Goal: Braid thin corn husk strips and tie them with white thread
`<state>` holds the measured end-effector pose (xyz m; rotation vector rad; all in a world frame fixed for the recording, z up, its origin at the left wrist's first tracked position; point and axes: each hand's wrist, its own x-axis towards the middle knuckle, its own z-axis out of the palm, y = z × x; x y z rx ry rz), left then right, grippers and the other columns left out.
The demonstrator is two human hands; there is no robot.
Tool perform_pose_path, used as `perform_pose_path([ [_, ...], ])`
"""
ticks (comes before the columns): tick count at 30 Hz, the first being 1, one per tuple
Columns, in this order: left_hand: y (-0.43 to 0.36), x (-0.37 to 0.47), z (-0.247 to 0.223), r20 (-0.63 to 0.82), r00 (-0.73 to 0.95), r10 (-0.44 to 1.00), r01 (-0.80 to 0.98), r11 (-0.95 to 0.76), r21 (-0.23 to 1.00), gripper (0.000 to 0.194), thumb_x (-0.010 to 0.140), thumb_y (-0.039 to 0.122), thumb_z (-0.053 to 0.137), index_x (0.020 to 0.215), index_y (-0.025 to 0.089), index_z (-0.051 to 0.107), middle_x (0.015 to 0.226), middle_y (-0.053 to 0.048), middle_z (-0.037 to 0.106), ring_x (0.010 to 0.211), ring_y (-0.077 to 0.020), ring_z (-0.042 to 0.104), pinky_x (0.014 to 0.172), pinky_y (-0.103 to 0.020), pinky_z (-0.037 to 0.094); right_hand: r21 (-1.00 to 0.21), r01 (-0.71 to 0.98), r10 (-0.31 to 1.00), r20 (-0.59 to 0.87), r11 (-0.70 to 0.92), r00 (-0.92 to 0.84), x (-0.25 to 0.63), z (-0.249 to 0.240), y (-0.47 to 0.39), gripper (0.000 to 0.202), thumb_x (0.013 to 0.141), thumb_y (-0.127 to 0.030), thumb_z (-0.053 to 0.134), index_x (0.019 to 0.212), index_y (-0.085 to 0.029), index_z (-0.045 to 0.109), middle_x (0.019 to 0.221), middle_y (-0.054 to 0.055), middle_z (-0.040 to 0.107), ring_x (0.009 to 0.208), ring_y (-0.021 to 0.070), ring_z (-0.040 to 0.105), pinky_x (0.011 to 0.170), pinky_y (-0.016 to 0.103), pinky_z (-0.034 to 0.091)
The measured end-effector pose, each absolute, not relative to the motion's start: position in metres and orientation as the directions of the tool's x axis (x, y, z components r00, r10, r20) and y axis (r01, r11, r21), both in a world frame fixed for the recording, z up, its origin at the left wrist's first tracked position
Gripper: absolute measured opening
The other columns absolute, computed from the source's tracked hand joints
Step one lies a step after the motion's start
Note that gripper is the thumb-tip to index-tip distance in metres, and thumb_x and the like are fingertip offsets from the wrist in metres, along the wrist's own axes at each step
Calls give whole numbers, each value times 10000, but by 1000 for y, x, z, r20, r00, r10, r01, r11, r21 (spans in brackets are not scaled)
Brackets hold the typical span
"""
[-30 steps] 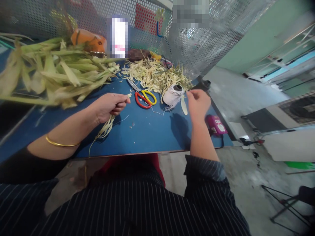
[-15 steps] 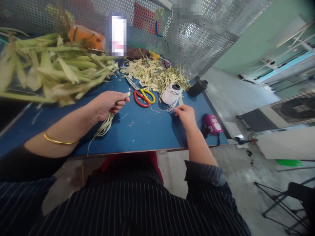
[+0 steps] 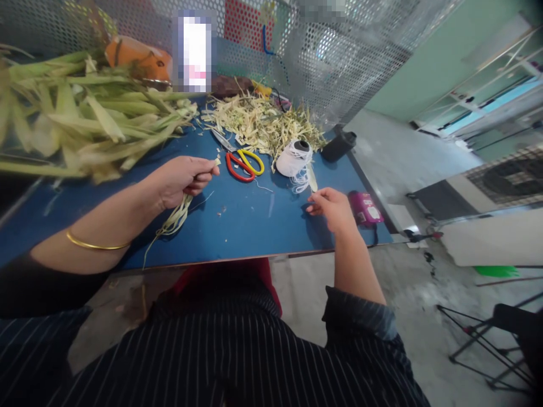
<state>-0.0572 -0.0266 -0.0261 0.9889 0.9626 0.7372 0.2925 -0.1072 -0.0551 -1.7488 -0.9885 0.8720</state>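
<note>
From the head camera's side of the table, the left hand (image 3: 182, 180) is closed around a bundle of corn-husk strips (image 3: 177, 217); a cut end pokes out past thumb and forefinger, while the loose tails hang below the fist near the front edge of the blue table (image 3: 263, 232). A gold bangle (image 3: 97, 246) circles that forearm. The right hand (image 3: 330, 206) hovers over the table with bent fingers, thumb and forefinger drawn close, beside a pale husk sliver (image 3: 312, 178) and the loose white loops (image 3: 300, 183) at a cone of white thread (image 3: 291, 161); I cannot tell whether it pinches either.

Between the hands, scissors (image 3: 236, 151) with one red and one yellow handle lie near the cone, blades pointing away towards a heap of shredded husk (image 3: 254, 121). Long green husks (image 3: 114, 118) are piled on the left, in front of an orange object (image 3: 139, 58). Right of the cone lies a black cylinder (image 3: 338, 147); nearer, a purple box (image 3: 360, 204) bears a white label (image 3: 373, 213), its print too small to read. Whatever the bright upright panel (image 3: 195, 53) says is pixelated away.
</note>
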Motion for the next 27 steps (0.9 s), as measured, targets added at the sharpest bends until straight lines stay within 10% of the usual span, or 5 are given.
perform_pose_path([
  [16,-30,-54,-23,-354,389,851,-77,412,908,230,874,138,543,653,133,607,457,59,304,299,-20,239,296,-119,160,-831,518,811,154,-202,565,308,-65,-104,46,742,-240,590,732,-198,573,626,-12,629,540,146,658,504,258,528],
  [27,-30,-52,-21,-361,377,853,-6,392,920,257,880,126,513,636,148,592,468,59,287,311,-23,231,310,-126,151,-978,94,897,-129,-185,423,316,-52,-119,178,642,-303,713,685,-188,583,766,16,687,531,94,604,488,224,470],
])
